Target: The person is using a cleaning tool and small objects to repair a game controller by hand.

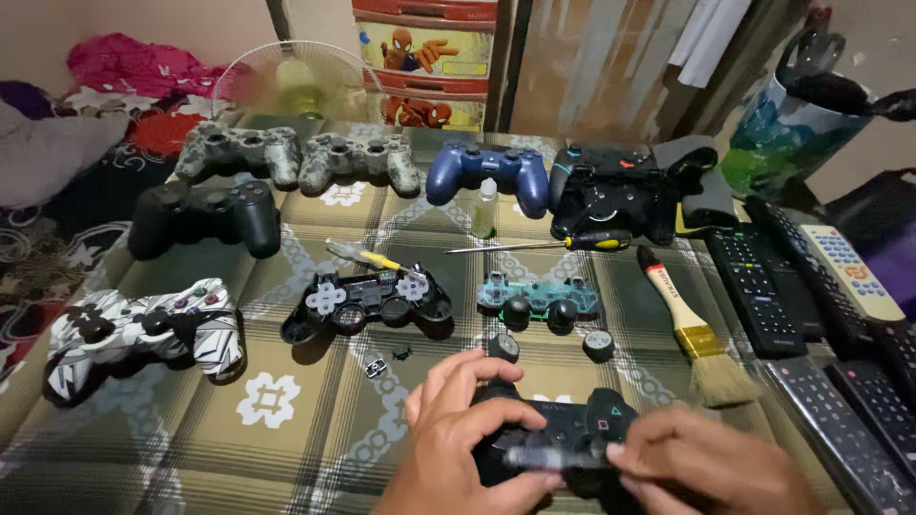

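My left hand (456, 429) grips the left side of a black game controller shell (563, 429) at the bottom centre. On its right side my right hand (711, 463) pinches a small clear, blurred part against the shell's front edge. Just beyond lie an opened black controller half (367, 300) showing its button pads and a green circuit board (539, 298) with two thumbsticks. Small loose parts (374, 366) and two round black pieces (598, 343) rest between them and my hands.
Several whole controllers lie around: white patterned (143, 329), black (205, 217), two camouflage (296, 157), blue (487, 174), black (615, 191). A screwdriver (553, 244), a small bottle (485, 208) and a paintbrush (692, 329) are mid-table. Remote controls (821, 305) line the right side.
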